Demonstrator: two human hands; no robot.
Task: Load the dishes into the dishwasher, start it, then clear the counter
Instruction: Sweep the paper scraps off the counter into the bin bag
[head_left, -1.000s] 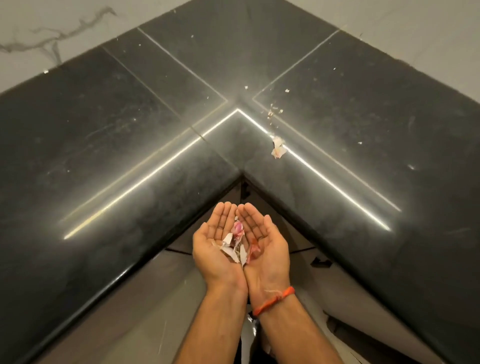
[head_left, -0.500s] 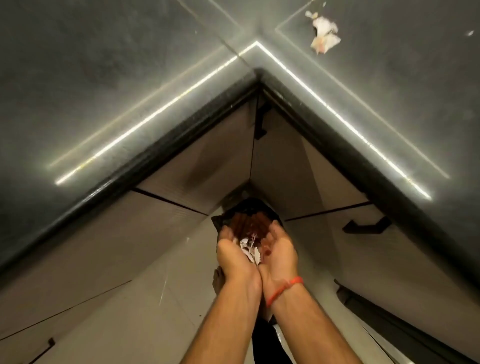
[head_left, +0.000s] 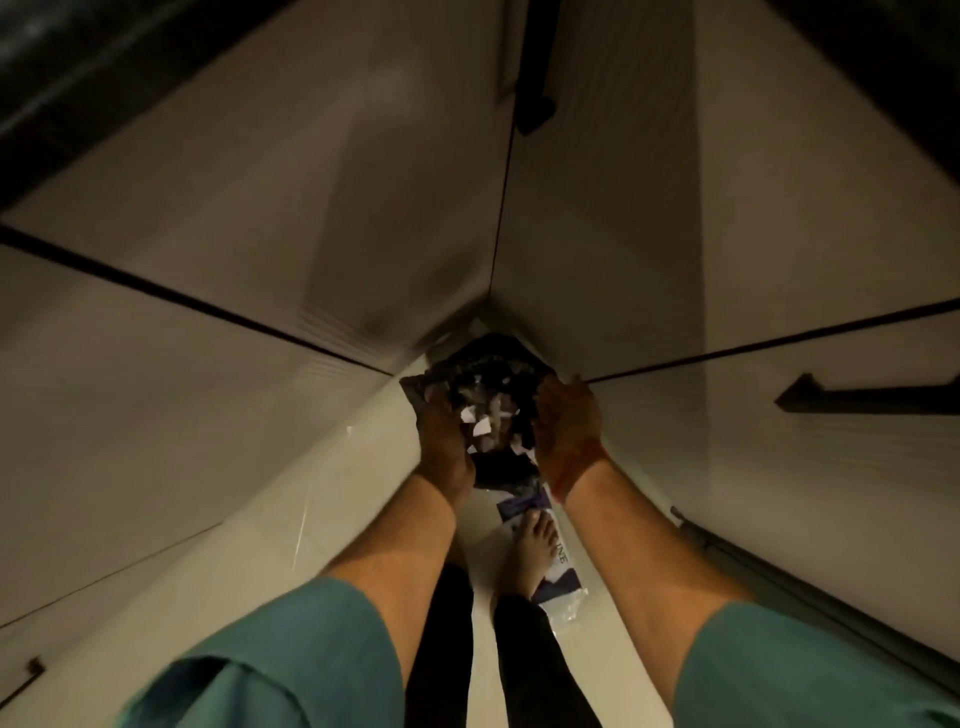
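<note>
Left hand (head_left: 444, 441) and right hand (head_left: 566, 423) apart, palms facing, fingers relaxed, over black bag (head_left: 493, 364) in floor corner; scraps (head_left: 483, 426) between them.

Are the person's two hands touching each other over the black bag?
Apart. The head view shows the left hand and right hand separated, with pale scraps and the black bag visible between them.

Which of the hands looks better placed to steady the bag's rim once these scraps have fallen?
Probably the right hand. It sits at the black bag's right rim by the cabinet, apparently free of scraps. The left hand is beside the falling scraps. Blur leaves this uncertain.
</note>
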